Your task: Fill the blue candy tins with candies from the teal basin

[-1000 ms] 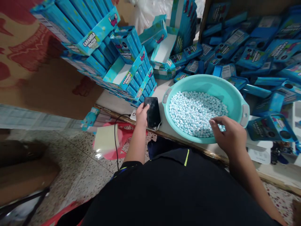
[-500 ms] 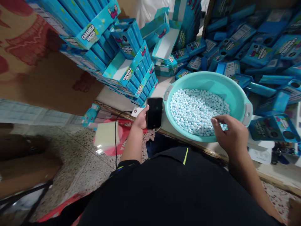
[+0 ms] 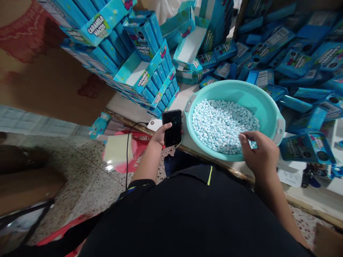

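Nearest, the person's dark shirt [image 3: 187, 210] faces the worn wooden front edge of the tabletop [image 3: 127, 109], and its collar hides part of that edge. The left hand [image 3: 158, 135] grasps a black phone [image 3: 172, 128] just over this edge, its thumb on the screen. The right hand [image 3: 261, 151] reaches over the near right rim of the basin [image 3: 241, 86], thumb and index finger drawn close together above the small pale-blue candies [image 3: 222, 125]; whether they pinch one cannot be made out.

The turquoise basin sits close to the front edge, a narrow bare strip between it and the phone. More bare tabletop runs along the front edge left of the white device [image 3: 154, 124], which is near the left hand; a black cable [image 3: 127, 153] drops from it past pale yellow sheets [image 3: 118, 147] below. Right of the basin, a blue box [image 3: 308, 148] lies beside its handle, partly over a white tray [image 3: 291, 175].

Farther back, stacked cartons [image 3: 144, 80] fill the left side, cut off at the top. Open display trays [image 3: 190, 46] stand behind the basin. Heaped blue boxes [image 3: 294, 64] crowd the back right, overlapping, dim at the top and cut off at the right; the tabletop under them is hidden.
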`<action>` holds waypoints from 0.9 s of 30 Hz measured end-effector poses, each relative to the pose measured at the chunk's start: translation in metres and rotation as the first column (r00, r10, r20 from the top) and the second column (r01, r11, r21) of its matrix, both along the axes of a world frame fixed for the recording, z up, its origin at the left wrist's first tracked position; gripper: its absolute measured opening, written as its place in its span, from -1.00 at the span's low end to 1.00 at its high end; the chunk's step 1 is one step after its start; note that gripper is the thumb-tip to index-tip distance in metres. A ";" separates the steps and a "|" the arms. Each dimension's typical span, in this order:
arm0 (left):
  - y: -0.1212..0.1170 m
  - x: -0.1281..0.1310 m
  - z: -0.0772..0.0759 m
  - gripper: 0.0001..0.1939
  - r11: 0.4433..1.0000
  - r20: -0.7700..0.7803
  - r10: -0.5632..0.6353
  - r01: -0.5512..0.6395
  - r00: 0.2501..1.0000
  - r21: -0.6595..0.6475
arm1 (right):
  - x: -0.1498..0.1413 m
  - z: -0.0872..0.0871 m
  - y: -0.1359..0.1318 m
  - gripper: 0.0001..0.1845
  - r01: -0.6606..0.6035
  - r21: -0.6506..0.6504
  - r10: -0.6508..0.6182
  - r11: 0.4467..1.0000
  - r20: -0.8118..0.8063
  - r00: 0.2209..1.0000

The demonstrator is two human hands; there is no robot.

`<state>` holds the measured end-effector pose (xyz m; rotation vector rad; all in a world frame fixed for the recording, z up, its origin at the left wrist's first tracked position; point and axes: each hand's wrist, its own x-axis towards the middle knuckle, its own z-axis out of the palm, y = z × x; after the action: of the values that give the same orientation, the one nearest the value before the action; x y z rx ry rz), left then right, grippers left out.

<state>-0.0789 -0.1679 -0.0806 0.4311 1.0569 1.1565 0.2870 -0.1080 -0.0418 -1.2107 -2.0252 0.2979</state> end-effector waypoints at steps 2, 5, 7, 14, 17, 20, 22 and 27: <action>-0.002 0.001 0.000 -0.11 0.999 -0.016 0.002 -0.002 1.000 0.043 | 0.000 0.000 0.000 -0.78 -0.004 0.001 0.004 1.000 -0.004 1.000; -0.003 -0.001 -0.005 -0.03 0.998 -0.018 0.016 -0.015 1.000 0.062 | 0.001 0.000 0.000 -0.78 -0.013 -0.002 0.013 1.000 -0.005 1.000; -0.003 -0.004 -0.009 0.00 0.998 0.005 0.033 -0.033 0.999 0.060 | 0.001 -0.001 0.001 -0.78 -0.016 0.000 0.016 1.000 -0.002 1.000; 0.005 -0.014 -0.018 -0.01 0.995 0.021 0.098 -0.097 0.995 -0.034 | 0.001 -0.002 0.000 -0.76 -0.003 -0.001 0.003 1.000 0.000 1.000; 0.008 -0.016 -0.019 -0.03 0.995 0.020 0.080 -0.079 0.997 -0.057 | 0.000 -0.002 0.001 -0.75 0.006 -0.001 -0.006 1.000 0.001 1.000; 0.009 -0.015 -0.017 -0.08 0.996 0.046 0.080 -0.078 0.996 -0.033 | 0.001 -0.002 0.001 -0.75 0.004 0.004 -0.004 1.000 -0.006 1.000; 0.010 -0.012 -0.014 -0.12 0.996 0.053 0.084 -0.084 0.995 -0.015 | 0.002 -0.002 0.001 -0.74 0.001 0.000 -0.001 1.000 -0.011 1.000; 0.010 -0.003 0.001 -0.18 0.997 -0.032 0.075 -0.076 0.997 -0.028 | 0.002 -0.002 0.000 -0.72 0.015 -0.046 -0.016 0.999 -0.012 1.000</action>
<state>-0.0818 -0.1583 -0.0801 0.3900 1.1231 1.2034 0.2891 -0.1084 -0.0437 -1.2492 -2.0072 0.3448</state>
